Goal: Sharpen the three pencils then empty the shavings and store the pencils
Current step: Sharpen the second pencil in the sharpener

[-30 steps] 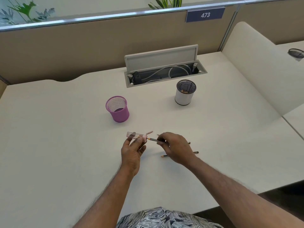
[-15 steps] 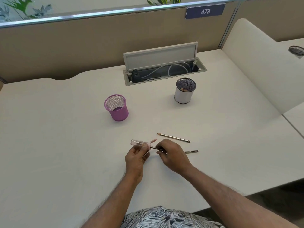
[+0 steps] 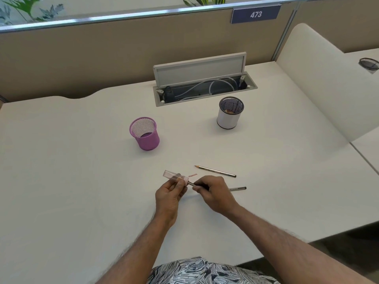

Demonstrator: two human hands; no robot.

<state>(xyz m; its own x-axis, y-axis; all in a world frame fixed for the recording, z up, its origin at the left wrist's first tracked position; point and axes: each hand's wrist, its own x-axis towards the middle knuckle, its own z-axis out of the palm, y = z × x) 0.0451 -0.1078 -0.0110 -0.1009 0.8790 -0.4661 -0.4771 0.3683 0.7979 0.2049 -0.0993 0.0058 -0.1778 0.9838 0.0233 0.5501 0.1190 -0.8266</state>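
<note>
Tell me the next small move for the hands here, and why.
Probably twist the held pencil with the right hand while the left hand steadies the sharpener: its tip is already seated in the sharpener, and another pencil lies on the desk.

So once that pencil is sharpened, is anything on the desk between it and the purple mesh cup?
Nothing visible. The desk is bare between the held pencil and the purple mesh cup; the loose pencil lies to the right, off that path.

bare forearms, black-and-white leaf-print garment (image 3: 205,271)
</note>
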